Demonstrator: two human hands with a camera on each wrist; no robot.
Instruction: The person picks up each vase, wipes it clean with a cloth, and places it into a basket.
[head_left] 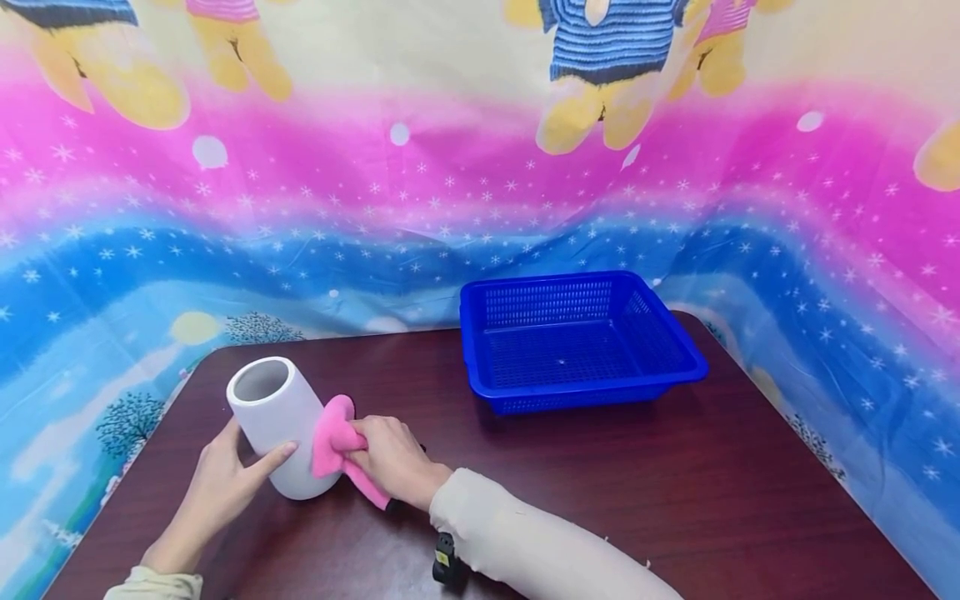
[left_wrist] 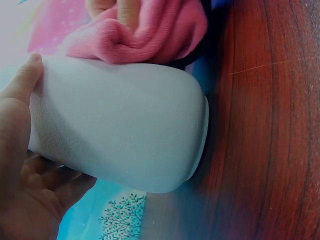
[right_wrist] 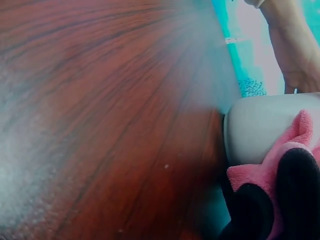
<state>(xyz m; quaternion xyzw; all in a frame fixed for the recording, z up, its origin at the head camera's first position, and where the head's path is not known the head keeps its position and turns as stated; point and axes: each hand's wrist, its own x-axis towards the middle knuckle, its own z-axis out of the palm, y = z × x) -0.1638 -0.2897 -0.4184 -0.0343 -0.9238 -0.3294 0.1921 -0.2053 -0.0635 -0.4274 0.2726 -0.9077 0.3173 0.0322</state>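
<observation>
A white vase (head_left: pixel 281 433) with a wide round mouth is in the head view, its top leaning to the left and its base at or close to the tabletop. My left hand (head_left: pixel 225 483) grips it from the left, thumb across the near side and fingers round the far side. On the vase's right side lies a pink cloth (head_left: pixel 332 437) with black parts, bunched in my right hand (head_left: pixel 393 458), which presses it against the wall. The left wrist view shows the vase's smooth side (left_wrist: pixel 125 120) below the cloth (left_wrist: pixel 145 35). Some right fingertips are hidden by the folds.
A blue plastic basket (head_left: pixel 585 387) with slotted walls stands at the back right of the dark wooden table (head_left: pixel 600 492). A printed cloth backdrop (head_left: pixel 420 200) hangs behind and at both sides. A small black object (head_left: pixel 444 560) is beneath the right sleeve.
</observation>
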